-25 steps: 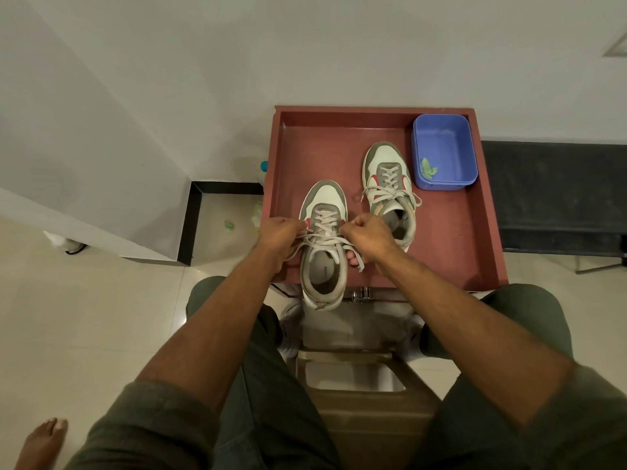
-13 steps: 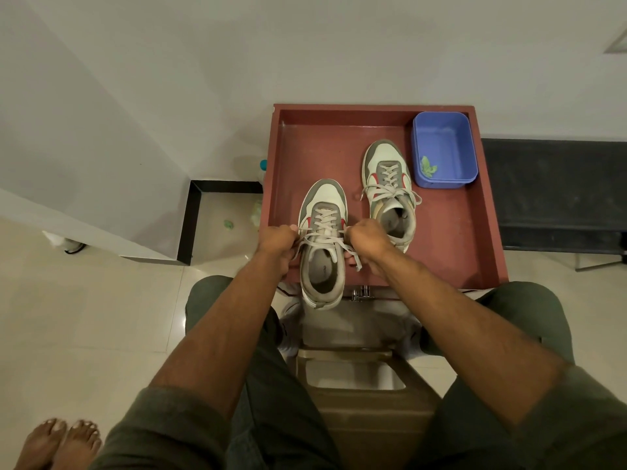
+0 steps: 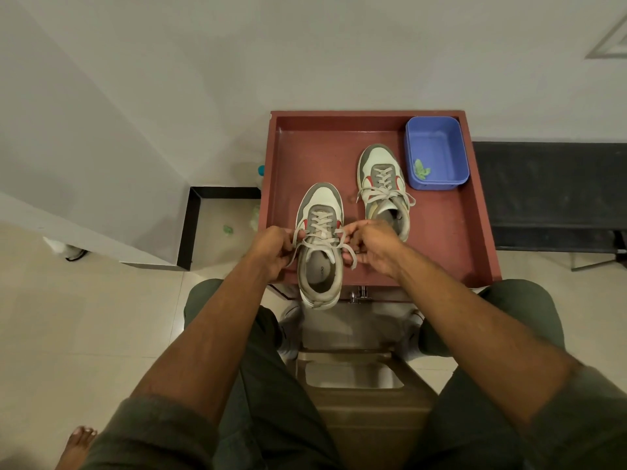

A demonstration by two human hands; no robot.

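Note:
Two grey and white sneakers stand on a red-brown tray table point(image 3: 451, 245). The near sneaker point(image 3: 319, 266) overhangs the tray's front edge with its heel. My left hand point(image 3: 273, 247) pinches the left end of its lace point(image 3: 322, 244), and my right hand point(image 3: 369, 244) pinches the right end, both at the top eyelets. The lace runs taut across the tongue between my hands. The far sneaker point(image 3: 383, 188) sits behind and to the right, with its laces lying loose.
A blue plastic tub point(image 3: 437, 154) with a small green scrap stands in the tray's back right corner. A white wall rises behind. A dark bench point(image 3: 549, 195) lies to the right, and a black-edged floor recess point(image 3: 217, 225) to the left. A bare foot point(image 3: 76, 446) shows bottom left.
Both hands have shifted slightly apart and pulled the lace ends outward over the near sneaker. The sneakers and tub have stayed in place.

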